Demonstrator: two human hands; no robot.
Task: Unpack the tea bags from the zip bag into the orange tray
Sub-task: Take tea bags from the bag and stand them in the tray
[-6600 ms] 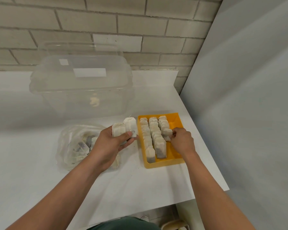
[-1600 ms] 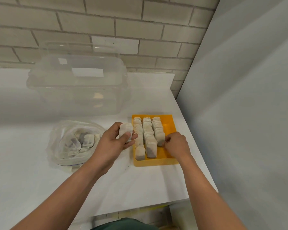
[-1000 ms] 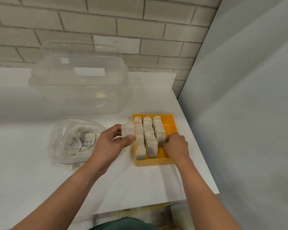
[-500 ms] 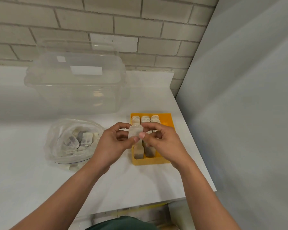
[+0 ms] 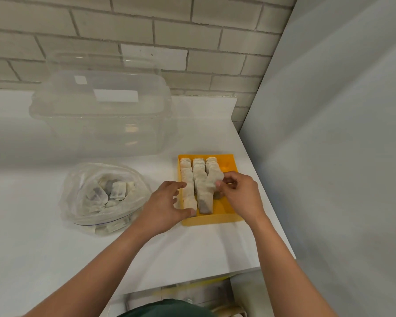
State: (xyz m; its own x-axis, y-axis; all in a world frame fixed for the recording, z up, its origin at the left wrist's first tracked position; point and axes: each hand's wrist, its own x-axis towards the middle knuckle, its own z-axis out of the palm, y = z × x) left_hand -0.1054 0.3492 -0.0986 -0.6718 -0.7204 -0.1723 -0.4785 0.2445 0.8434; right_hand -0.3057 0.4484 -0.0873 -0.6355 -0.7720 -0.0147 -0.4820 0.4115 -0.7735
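one tea bag point(image 5: 213, 179) is up off the rows, tilted, pinched at its right edge between the thumb and fingertips of the right hand point(image 5: 241, 197). a narrow grip, the other fingers curled in behind. the bag hangs just above the near end of the third row, the rightmost and shortest one.

below it sits the orange tray point(image 5: 213, 220), with three rows of tea bags point(image 5: 201, 191) standing on edge and running front to back. there is bare orange floor along the right side and in the near right corner, under the right hand.

the left hand point(image 5: 167, 204) is spread wide at the tray's left wall, holding nothing. its forefinger and thumb bracket the front part of the left row, and both tips look to be touching it.

left of the tray, apart from it, the zip bag point(image 5: 96, 209) lies slumped on the white table point(image 5: 55, 248), its mouth facing up and away, with more tea bags heaped inside. behind both stands a clear plastic box point(image 5: 101, 120), against the brick wall point(image 5: 169, 30).

the tray sits close to the table's right edge, where a grey panel point(image 5: 329, 133) rises. there is open tabletop between tray and zip bag, and more in front up to the near edge.
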